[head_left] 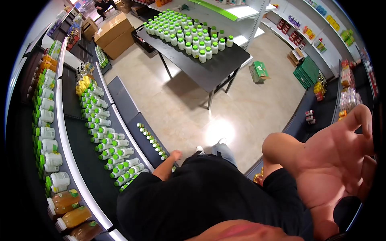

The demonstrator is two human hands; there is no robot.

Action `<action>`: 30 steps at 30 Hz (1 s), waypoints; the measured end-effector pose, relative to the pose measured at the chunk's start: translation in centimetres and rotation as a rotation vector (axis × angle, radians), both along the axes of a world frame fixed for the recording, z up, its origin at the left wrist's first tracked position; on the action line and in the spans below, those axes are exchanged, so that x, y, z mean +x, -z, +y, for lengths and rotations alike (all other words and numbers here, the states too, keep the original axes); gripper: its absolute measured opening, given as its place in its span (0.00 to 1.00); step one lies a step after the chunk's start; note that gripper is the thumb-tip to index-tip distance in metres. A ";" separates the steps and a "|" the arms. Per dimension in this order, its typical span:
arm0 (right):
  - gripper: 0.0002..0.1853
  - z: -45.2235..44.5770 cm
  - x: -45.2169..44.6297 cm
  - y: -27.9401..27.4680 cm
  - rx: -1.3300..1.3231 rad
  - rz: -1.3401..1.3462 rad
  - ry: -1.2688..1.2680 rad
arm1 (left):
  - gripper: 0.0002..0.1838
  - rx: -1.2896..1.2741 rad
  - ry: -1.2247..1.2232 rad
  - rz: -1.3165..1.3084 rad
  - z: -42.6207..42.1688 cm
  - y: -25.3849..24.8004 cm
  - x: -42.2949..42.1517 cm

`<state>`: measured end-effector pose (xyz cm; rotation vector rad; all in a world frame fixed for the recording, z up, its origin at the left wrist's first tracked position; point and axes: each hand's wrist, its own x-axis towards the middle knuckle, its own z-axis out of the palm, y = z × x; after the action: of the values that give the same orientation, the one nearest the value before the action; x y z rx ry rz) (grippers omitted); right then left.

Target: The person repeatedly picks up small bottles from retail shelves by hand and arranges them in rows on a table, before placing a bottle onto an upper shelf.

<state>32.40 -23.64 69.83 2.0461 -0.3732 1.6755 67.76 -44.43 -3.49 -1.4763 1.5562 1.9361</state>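
My left hand (176,155) hangs beside my body, close to the low shelf with a row of small green-capped bottles (152,140). It is small in the view, its fingers do not show clearly, and I see nothing held in it. Large and near the camera at the right, my right hand (331,162) is raised with its palm showing. One finger bends apart from the others, whose tips run into the dark image edge. No object shows in that palm.
White green-capped bottles (203,56) crowd a black table (209,76). More fill the left shelves (106,140), with amber jars (76,217) below. A cardboard box (114,34), a green carton (259,71) and green crates (306,72) stand around the floor. Another person (105,7) is far back.
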 end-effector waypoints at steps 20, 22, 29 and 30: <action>0.17 -26.6 -18.7 0.7 -0.057 -0.066 -0.381 | 0.17 -0.131 -0.454 0.001 -18.0 -6.9 -11.1; 0.17 -30.0 -18.8 0.8 -0.042 -0.069 -0.432 | 0.15 -0.106 -0.557 0.008 -18.2 -7.8 -11.4; 0.17 -43.7 -16.8 1.2 -0.025 -0.047 -0.483 | 0.12 -0.065 -0.539 -0.054 -22.8 -1.7 -6.6; 0.17 -45.8 -16.2 1.3 -0.021 -0.053 -0.476 | 0.12 -0.064 -0.540 -0.077 -23.8 -1.6 -5.8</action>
<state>16.18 -69.47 68.51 2.1962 0.1313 1.9913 61.95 -68.20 -1.92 -2.1442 1.2850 2.0701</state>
